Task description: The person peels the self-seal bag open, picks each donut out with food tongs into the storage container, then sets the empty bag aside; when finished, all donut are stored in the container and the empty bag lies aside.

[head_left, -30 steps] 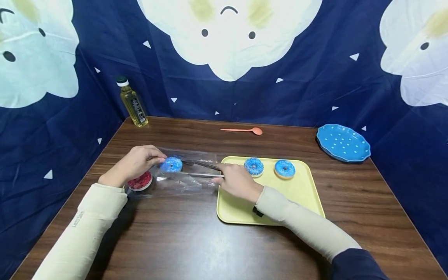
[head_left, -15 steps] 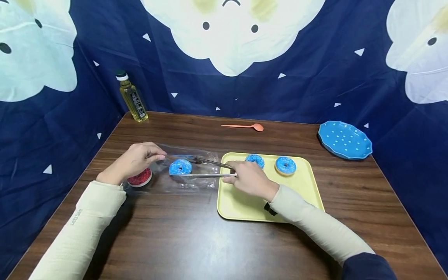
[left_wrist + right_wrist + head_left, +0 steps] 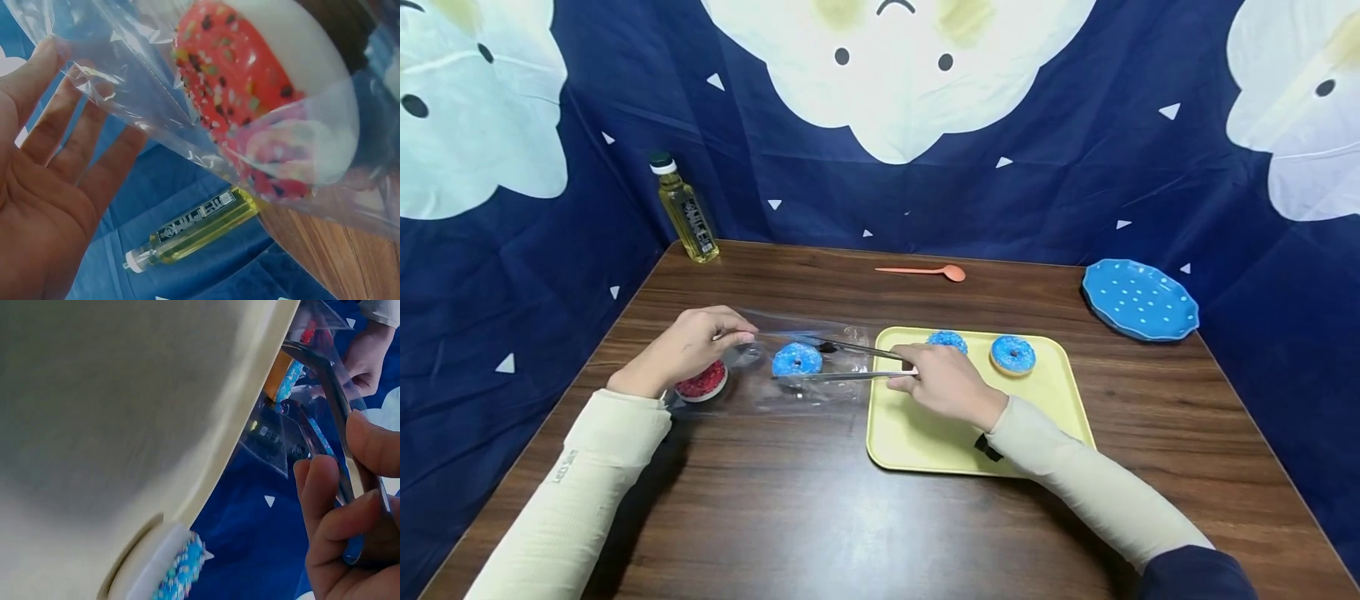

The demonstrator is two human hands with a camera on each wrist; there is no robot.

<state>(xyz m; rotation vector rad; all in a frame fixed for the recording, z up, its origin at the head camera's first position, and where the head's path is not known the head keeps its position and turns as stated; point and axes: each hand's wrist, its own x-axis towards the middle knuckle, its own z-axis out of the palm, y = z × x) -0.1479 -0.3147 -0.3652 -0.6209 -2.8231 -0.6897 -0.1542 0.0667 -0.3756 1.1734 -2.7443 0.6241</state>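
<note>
My left hand [image 3: 696, 346] pinches the edge of a clear plastic bag [image 3: 842, 400] lying on the table left of the tray. Inside the bag lies a blue-iced doughnut [image 3: 785, 362]. In my right hand [image 3: 951, 383] are metal tongs [image 3: 853, 377], gripped between thumb and fingers; their arms reach into the bag, one on either side of this doughnut. Below my left hand sits a red-iced doughnut [image 3: 703, 385]; in the left wrist view its sprinkles [image 3: 228, 69] show through the plastic. The right wrist view shows the tongs' arms [image 3: 334, 394] spread apart.
A yellow tray [image 3: 917, 446] under my right hand holds two blue doughnuts, one [image 3: 1013, 346] in full view and one [image 3: 947, 337] partly behind the hand. Farther back are an oil bottle [image 3: 691, 221], an orange spoon [image 3: 925, 271] and a blue dotted plate [image 3: 1138, 300].
My right hand and the tongs have moved right, and the blue doughnut has shifted right within the bag, away from my left hand. The left hand keeps its hold on the bag.
</note>
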